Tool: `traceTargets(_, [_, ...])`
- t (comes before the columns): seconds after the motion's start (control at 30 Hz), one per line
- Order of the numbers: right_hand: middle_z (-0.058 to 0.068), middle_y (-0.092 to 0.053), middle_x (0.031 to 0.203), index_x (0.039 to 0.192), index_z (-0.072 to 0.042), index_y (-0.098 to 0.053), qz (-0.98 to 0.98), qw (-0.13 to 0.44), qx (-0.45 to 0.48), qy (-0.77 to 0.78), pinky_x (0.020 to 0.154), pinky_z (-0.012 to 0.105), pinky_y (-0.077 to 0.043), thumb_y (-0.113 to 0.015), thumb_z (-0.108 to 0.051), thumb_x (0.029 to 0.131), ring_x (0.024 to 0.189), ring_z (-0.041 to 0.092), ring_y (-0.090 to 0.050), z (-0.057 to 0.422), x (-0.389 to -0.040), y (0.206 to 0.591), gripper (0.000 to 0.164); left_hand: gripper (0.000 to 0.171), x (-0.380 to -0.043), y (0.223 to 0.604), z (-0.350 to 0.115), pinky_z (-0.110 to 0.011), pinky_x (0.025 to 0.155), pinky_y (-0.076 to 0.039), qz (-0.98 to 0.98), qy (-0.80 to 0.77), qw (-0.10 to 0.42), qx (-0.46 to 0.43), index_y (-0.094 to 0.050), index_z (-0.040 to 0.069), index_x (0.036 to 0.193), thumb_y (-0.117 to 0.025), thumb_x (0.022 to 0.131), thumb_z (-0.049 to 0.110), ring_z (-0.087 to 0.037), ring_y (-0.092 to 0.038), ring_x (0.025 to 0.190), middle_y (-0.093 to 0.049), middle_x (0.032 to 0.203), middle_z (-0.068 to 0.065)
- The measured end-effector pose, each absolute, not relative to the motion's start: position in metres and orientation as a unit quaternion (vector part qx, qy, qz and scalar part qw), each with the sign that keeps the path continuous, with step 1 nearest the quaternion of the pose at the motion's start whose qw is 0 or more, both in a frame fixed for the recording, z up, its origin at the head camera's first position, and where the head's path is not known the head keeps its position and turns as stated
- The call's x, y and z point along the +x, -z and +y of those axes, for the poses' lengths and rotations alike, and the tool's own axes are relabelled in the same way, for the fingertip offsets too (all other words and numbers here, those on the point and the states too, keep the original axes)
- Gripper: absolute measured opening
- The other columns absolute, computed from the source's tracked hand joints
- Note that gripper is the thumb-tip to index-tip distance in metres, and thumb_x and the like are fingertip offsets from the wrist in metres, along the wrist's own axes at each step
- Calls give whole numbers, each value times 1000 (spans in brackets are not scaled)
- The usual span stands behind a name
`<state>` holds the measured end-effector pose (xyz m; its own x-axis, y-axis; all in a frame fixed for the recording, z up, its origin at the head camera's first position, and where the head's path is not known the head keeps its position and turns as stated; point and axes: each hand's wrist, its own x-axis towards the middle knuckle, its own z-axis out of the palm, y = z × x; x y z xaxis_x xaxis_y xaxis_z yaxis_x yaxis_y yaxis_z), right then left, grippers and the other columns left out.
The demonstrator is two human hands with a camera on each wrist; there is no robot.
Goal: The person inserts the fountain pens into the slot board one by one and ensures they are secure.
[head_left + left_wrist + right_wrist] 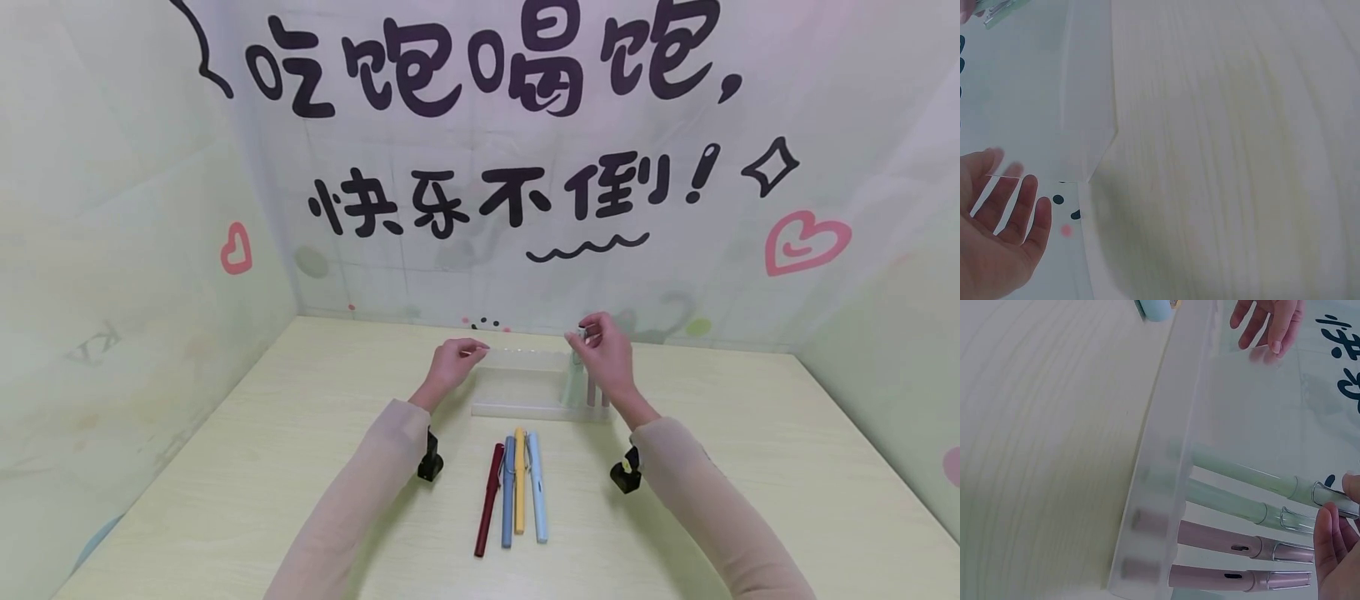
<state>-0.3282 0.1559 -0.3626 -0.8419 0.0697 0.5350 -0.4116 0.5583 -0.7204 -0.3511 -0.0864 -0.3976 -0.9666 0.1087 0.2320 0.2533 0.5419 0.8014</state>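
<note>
A translucent pen stand (517,412) stands toward the back of the table. At its upper left corner, my left hand (453,362) pinches the edge of the clear panel, thumb on one side and fingertips on the other. My right hand (609,357) pinches the capped end of a light green pen (1254,476), whose lower end sits in the stand's base. Beside that pen, a second light green pen (1225,501) and two mauve pens (1217,539) stand in the stand, with metal clips on their caps. Their lower tips show only faintly through the frosted base.
In front of the stand lie a dark red pen (489,500), a blue pen (508,492), a yellow pen (520,482) and a light blue pen (537,487), side by side. A printed backdrop (450,283) rises behind the table (300,467).
</note>
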Motion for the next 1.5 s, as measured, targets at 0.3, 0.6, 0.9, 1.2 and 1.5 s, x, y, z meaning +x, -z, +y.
traceTargets(0.3, [10, -58, 78, 93, -2, -52, -853, 252, 115, -442, 55, 30, -45, -68, -18, 78, 64, 19, -54, 154, -328, 367, 27, 19, -352, 398, -87, -31, 73, -47, -875, 466, 81, -104, -66, 6, 99, -56, 87, 17, -21, -57, 88, -62, 101, -9])
traceTargets(0.6, [11, -59, 82, 97, -2, -53, -867, 228, 120, -426, 55, 30, -45, -66, -17, 79, 65, 20, -55, 154, -325, 364, 27, 20, -352, 397, -87, -32, 73, -47, -874, 468, 80, -103, -66, 5, 99, -56, 88, 18, -21, -58, 87, -63, 99, -9])
traceTargets(0.9, [8, -56, 76, 101, -1, -57, -876, 237, 143, -394, 53, 29, -42, -67, -13, 78, 62, 19, -53, 157, -327, 364, 27, 19, -353, 398, -87, -31, 72, -47, -876, 465, 81, -99, -66, 6, 99, -56, 88, 18, -21, -58, 87, -63, 99, -9])
traceTargets(1.2, [5, -57, 72, 104, -2, -57, -889, 227, 126, -378, 49, 28, -38, -66, -14, 79, 61, 18, -53, 155, -328, 363, 29, 19, -354, 399, -86, -31, 72, -47, -877, 465, 79, -96, -66, 6, 99, -56, 88, 18, -20, -57, 87, -63, 99, -8])
traceTargets(1.5, [4, -57, 73, 106, -5, -58, -897, 228, 126, -358, 46, 27, -35, -65, -16, 80, 58, 17, -48, 155, -335, 366, 29, 19, -353, 398, -86, -31, 72, -47, -875, 467, 83, -100, -67, 5, 98, -56, 87, 16, -21, -58, 87, -63, 99, -9])
